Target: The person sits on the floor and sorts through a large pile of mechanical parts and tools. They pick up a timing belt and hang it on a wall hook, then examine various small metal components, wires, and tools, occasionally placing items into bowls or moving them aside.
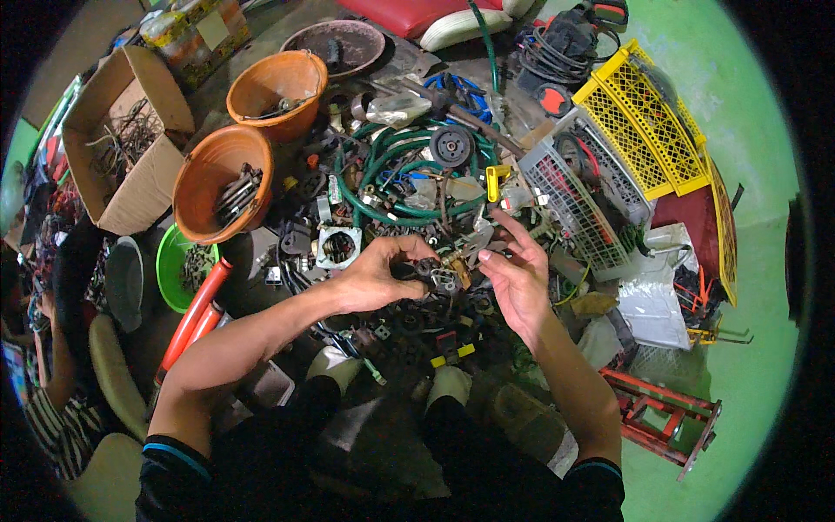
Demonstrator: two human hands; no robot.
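Over the cluttered floor [374, 435], the left hand [381, 271] clamps a small, dark metal fitting [428, 267], axis unclear; the right hand [519, 277], fingers apart, is just rightward.

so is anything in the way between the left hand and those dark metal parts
Nothing visible: the left hand has thumb and fingers curled around the dark metal parts. The right hand is on their other side; the green hose lies beyond them.

A green wall [735, 100] flanks the grey floor [270, 28].
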